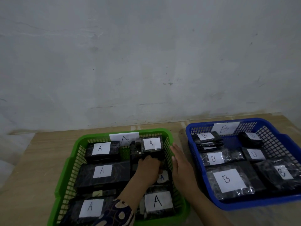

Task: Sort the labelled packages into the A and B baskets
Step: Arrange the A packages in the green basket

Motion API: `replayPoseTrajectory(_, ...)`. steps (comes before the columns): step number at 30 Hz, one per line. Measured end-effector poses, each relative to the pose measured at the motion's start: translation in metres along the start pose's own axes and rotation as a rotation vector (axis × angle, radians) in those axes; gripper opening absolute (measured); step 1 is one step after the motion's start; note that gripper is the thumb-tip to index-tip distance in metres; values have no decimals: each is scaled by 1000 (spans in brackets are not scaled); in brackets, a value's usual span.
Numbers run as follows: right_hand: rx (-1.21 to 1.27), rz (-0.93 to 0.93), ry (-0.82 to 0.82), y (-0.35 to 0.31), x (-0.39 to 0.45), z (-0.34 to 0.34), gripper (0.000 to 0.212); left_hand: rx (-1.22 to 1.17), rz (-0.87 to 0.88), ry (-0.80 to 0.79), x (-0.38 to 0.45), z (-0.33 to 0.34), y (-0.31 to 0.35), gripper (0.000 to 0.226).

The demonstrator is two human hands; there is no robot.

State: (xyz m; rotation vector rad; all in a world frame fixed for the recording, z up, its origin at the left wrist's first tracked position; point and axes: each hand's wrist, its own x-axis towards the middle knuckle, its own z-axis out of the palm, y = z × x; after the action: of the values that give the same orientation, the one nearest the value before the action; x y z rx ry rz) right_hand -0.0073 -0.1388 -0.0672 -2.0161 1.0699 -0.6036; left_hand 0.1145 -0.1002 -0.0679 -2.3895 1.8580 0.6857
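Observation:
A green basket (68, 168) marked A holds several black packages with white A labels, such as one at the back right (151, 144) and one at the front right (157, 202). My left hand (149, 168) reaches into this basket with its fingers curled on a black package (156, 156) below the back-right one. My right hand (180, 165) is flat and open, resting along the green basket's right rim. The blue basket (275, 139) marked B stands to the right, filled with several black packages with B labels, the largest at its front (228, 180).
Both baskets sit on a wooden table (40, 154) against a pale wall (146, 62). A narrow strip of table separates the two baskets. A patterned sleeve (117, 214) covers my left forearm at the bottom edge.

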Motion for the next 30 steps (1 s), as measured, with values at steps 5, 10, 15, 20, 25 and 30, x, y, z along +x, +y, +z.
replayPoseTrajectory(5,29,-7,15,-1,-2,0,41,-208,-124,154,-1,2,-7,40)
replayPoseTrajectory(10,16,0,12,-2,-3,-1,41,-124,-61,216,-11,0,-5,22)
replayPoseTrajectory(15,-28,-16,-5,-7,-3,-3,41,-417,-76,563,-57,-3,-30,10)
replayPoseTrajectory(20,39,3,56,-13,-16,-7,40,-426,-147,740,-107,-9,-55,3)
replayPoseTrajectory(25,-12,-15,59,-14,-45,-9,40,-382,-147,843,-136,1,-75,12)
replayPoseTrajectory(30,-223,-11,-77,-10,-62,-10,99,-248,-389,649,-154,18,-81,21)
